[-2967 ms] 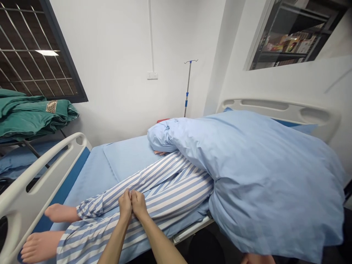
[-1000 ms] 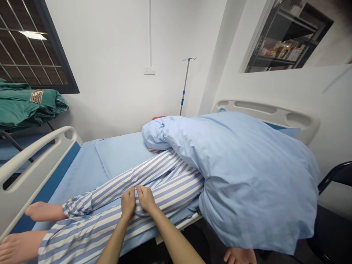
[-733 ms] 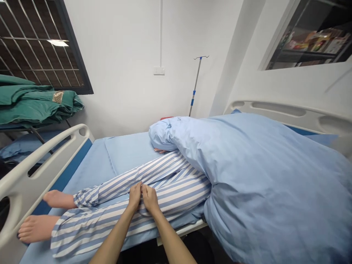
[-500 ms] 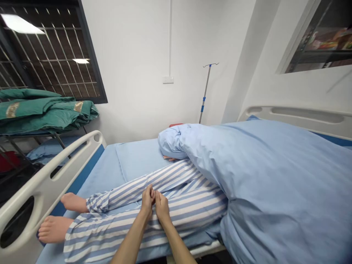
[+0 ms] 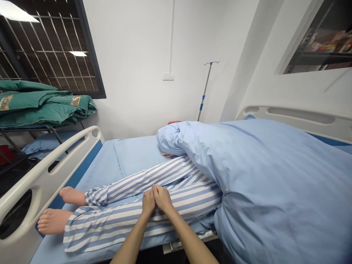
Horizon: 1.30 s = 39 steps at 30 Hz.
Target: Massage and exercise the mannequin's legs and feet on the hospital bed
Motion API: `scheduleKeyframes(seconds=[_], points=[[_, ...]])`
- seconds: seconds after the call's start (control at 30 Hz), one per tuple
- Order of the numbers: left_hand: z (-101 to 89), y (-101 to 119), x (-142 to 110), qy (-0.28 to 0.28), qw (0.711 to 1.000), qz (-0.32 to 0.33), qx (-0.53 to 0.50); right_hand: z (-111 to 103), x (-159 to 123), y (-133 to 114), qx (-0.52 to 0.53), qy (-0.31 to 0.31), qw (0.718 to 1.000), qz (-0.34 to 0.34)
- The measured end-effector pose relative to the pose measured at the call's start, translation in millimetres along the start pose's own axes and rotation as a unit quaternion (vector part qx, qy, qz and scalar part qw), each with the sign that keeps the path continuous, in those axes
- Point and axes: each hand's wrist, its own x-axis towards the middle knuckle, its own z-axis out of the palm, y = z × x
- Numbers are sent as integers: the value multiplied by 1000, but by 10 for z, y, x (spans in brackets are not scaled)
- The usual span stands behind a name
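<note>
My left hand and my right hand are together, fingers curled in and touching each other. Nothing shows in either one. Both are over the striped trousers of a figure lying on the bed; whether they rest on the cloth I cannot tell. Two bare, smooth, doll-like feet stick out of the trouser legs at the left. A light-blue quilt covers the upper body, bunched around the thighs. Part of the figure's hand peeks from under the quilt's folded edge.
A pale footboard closes the bed's left end, and a headboard its right end. The blue sheet lies beyond the legs. Behind stands an IV pole. Folded green bedding is piled on a rack at the left.
My hands have drawn closer together, the right one now pressed against and partly over the left. The view has tilted and shifted slightly. The quilt and the legs look unchanged.
</note>
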Motion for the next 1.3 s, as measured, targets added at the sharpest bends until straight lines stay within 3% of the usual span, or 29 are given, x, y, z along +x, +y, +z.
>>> scheduleKeyframes(seconds=[0.1, 0.33, 0.47, 0.67, 0.83, 1.03, 1.17, 1.3], points=[[22, 9, -23, -11, 1000, 10, 17, -78, -3, 20, -13, -2, 1000, -7], [24, 55, -35, 22, 999, -12, -47, 57, -129, 164, 3, 4, 1000, 28], [105, 188, 26, 52, 985, -50, -154, 44, -96, 227, 108, 6, 994, 8], [323, 536, 52, 80, 957, -87, -265, -10, -34, 317, 278, 92, 955, 34], [430, 421, -39, 112, 978, -79, -155, -18, -43, 309, 282, 115, 950, 73], [448, 310, -94, 94, 994, -43, -41, -6, 11, 348, 287, 83, 951, 86], [452, 338, -106, 72, 997, -22, -29, -173, 77, 400, 240, 15, 970, 41], [467, 304, -127, 56, 998, -11, 7, -295, 33, 433, 178, 35, 983, 13]])
